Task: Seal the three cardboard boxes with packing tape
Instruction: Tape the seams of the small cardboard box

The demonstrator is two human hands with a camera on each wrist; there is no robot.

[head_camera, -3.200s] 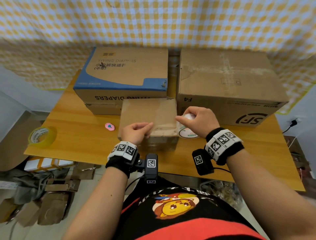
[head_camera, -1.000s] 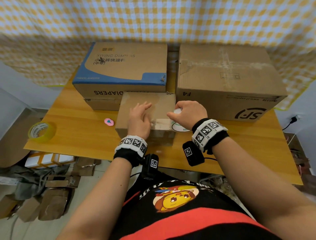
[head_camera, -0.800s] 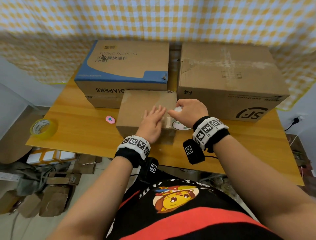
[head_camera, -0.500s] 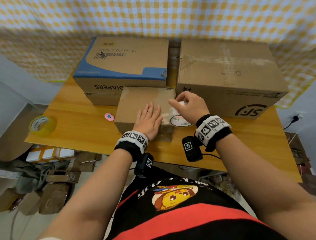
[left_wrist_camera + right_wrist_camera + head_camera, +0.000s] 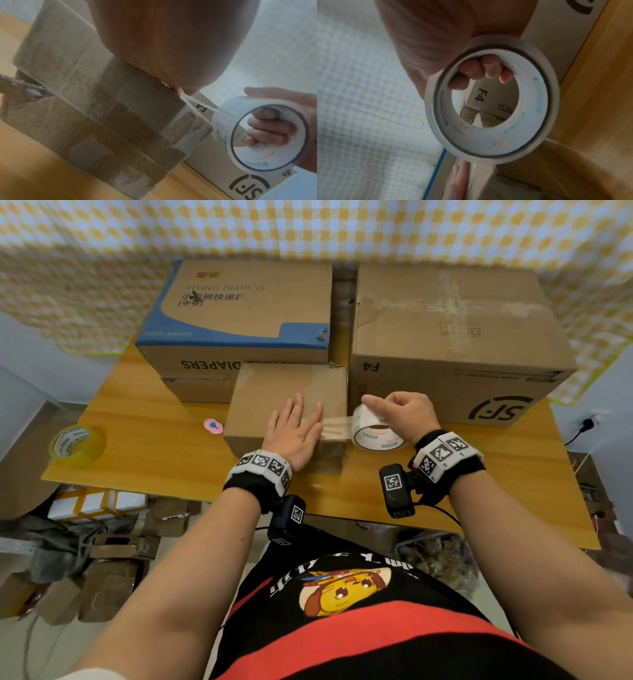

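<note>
- The left hand (image 5: 295, 433) lies flat, fingers straight and slightly spread, palm down on top of the small cardboard box (image 5: 270, 392), pressing near that box's right edge.
- The right hand (image 5: 406, 412) grips the roll of clear packing tape (image 5: 373, 428): fingers curl through the core and the thumb lies over the outer rim, as the right wrist view shows.
- The roll is held just right of the small box, above the wooden table (image 5: 154, 446).
- A strip of clear tape (image 5: 337, 426) runs from the roll to the box top, ending under the left hand's fingertips.
- Behind the small box stands the diaper box (image 5: 246, 313) with a blue band; to its right stands the large SF box (image 5: 455, 337), touching the small box's right side.
- A yellowish tape roll (image 5: 76, 445) sits at the table's left edge.
- A small pink object (image 5: 213, 426) lies just left of the small box; what it is I cannot tell.
</note>
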